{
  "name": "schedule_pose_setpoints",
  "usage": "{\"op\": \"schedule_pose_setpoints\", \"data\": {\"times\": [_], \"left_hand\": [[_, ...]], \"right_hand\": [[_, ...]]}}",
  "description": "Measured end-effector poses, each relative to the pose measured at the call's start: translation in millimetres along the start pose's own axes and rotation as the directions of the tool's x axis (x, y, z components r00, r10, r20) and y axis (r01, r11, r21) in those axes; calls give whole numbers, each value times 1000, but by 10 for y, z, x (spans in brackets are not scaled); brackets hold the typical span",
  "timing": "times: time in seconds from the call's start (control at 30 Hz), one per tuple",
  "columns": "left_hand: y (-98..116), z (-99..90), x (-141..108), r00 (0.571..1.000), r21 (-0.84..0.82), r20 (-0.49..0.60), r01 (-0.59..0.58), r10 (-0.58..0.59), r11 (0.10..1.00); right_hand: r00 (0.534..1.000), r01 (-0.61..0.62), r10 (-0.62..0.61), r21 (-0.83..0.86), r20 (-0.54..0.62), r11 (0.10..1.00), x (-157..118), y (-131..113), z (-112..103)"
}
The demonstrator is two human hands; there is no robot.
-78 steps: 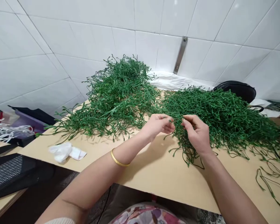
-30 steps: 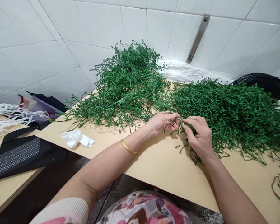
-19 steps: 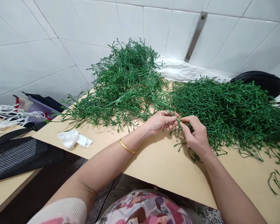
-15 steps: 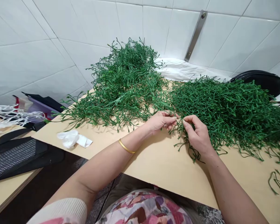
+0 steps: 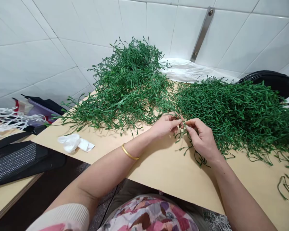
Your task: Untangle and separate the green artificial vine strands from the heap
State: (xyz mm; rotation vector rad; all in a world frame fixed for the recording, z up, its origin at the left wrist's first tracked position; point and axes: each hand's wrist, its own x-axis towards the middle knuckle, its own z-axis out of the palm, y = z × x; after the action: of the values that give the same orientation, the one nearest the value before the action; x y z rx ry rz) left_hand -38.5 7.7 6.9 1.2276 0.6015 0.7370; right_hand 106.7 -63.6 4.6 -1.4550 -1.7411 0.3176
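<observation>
Two heaps of thin green knotted strands lie on the tan table: a left heap (image 5: pixel 132 77) and a right heap (image 5: pixel 236 109). Between them, near the front, my left hand (image 5: pixel 167 125) pinches a green strand between thumb and finger. Close beside it on the right, my right hand (image 5: pixel 202 136) pinches green strand as well, its fingertips almost touching the left ones. Loose strand ends (image 5: pixel 186 148) hang below the fingers onto the table (image 5: pixel 159 163). A dark looped strand (image 5: pixel 200 159) lies under my right hand.
A crumpled white tissue (image 5: pixel 74 143) lies at the table's left. Behind the heaps are a white cloth (image 5: pixel 188 70), a black rounded case (image 5: pixel 272 81) and a tiled wall. White netting (image 5: pixel 16 118) and a black mesh item (image 5: pixel 16 160) sit on another surface at far left.
My right hand's fingertips have moved slightly left, closer to my left hand. My left hand keeps its pinch in nearly the same place.
</observation>
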Motion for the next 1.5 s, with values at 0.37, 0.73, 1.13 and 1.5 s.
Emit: {"op": "schedule_pose_setpoints", "data": {"times": [0.37, 0.73, 1.13, 1.5], "left_hand": [[23, 21, -25, 996, -25, -56, 66, -68, 997], [-41, -24, 30, 997, -148, -22, 67, -71, 987], [-46, -6, 36, 995, -231, -22, 94, -102, 968], [-75, -34, 58, 992, -239, -9, 120, -126, 963]], "right_hand": [[995, -14, -6, 207, 96, 978, 12, 24, -31], [999, 20, -19, -2, 38, 1000, -3, -15, -14], [980, 199, -198, -230, 28, 953, -14, 43, 60], [925, 378, -358, -426, 129, 822, -1, 77, 23]]}}
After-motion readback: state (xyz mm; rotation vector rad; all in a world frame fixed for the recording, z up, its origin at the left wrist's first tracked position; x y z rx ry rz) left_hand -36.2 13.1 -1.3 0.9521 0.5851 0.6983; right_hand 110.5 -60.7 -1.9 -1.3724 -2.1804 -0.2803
